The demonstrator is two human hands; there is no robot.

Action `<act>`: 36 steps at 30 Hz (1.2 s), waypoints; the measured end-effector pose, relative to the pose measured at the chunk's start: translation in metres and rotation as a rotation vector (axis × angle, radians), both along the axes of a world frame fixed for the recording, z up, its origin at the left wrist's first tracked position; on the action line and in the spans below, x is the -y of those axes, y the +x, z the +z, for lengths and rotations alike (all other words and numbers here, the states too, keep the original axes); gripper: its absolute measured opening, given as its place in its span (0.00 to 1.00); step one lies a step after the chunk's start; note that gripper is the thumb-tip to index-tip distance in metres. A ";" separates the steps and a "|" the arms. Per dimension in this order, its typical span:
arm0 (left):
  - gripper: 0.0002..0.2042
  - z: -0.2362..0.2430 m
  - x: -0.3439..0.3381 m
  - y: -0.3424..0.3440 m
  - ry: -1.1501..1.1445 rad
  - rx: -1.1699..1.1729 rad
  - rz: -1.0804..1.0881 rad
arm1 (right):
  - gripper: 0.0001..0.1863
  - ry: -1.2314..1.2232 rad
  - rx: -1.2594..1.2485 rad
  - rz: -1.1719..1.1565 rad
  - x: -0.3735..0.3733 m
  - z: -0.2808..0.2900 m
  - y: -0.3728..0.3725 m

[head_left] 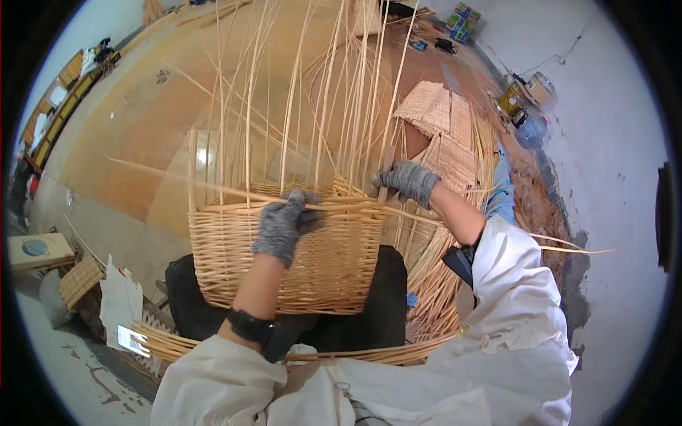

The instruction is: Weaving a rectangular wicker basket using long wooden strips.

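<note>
Centrally, wicker basket (330, 259), unclear inside.

Rough matt wicker on basket (234, 255) | fuzzy knit cloth on grey gloves (275, 234) | creased cloth on white sleeves (513, 287) | translucent plastic on water jug (531, 132)

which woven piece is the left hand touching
The basket with upright canes; the left hand is on its front rim. Other pieces, like the panel beyond the right hand and the small mat at far left, sit away from that hand.
</note>
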State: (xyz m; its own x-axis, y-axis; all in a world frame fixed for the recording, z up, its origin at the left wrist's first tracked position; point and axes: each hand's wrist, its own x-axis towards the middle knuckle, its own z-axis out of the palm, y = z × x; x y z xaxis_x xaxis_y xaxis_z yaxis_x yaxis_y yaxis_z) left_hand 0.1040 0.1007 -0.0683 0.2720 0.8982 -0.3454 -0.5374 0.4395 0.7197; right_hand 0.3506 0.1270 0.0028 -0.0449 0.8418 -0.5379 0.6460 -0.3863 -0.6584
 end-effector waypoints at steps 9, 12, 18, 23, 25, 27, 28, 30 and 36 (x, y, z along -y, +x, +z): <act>0.06 0.056 -0.094 -0.028 0.563 -0.535 -0.118 | 0.32 0.312 0.497 0.040 0.015 -0.021 -0.020; 0.05 0.110 -0.144 0.054 1.248 -1.457 -0.439 | 0.30 0.257 0.387 -0.146 0.017 -0.024 -0.024; 0.16 0.105 -0.159 0.257 1.298 -1.504 -1.217 | 0.11 0.247 0.304 -0.478 0.020 -0.031 -0.037; 0.19 0.056 -0.165 0.279 1.310 -1.403 -1.438 | 0.12 0.426 0.384 -0.727 0.026 -0.026 -0.045; 0.19 0.069 -0.162 0.252 1.000 -1.155 -1.529 | 0.15 0.501 0.375 -0.589 0.031 -0.022 -0.040; 0.19 0.094 -0.143 0.216 1.328 -1.263 -1.293 | 0.15 0.454 0.290 -0.504 0.035 -0.021 -0.032; 0.18 0.103 -0.128 0.197 1.718 -1.319 -0.945 | 0.15 0.437 0.236 -0.421 0.036 -0.023 -0.027; 0.14 0.104 -0.087 0.153 1.284 -0.956 -0.371 | 0.17 0.367 0.185 -0.363 0.033 -0.028 -0.019; 0.18 0.010 -0.015 0.103 0.910 -0.918 -0.303 | 0.47 0.496 0.165 -0.130 0.040 -0.008 -0.007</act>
State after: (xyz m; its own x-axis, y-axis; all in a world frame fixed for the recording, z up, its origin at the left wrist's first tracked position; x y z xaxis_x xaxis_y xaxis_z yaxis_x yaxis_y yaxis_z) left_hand 0.2069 0.1153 -0.0583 0.4940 0.8510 0.1783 0.3320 -0.3741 0.8659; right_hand 0.3440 0.0866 -0.0048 0.1284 0.9896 -0.0655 0.7240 -0.1387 -0.6757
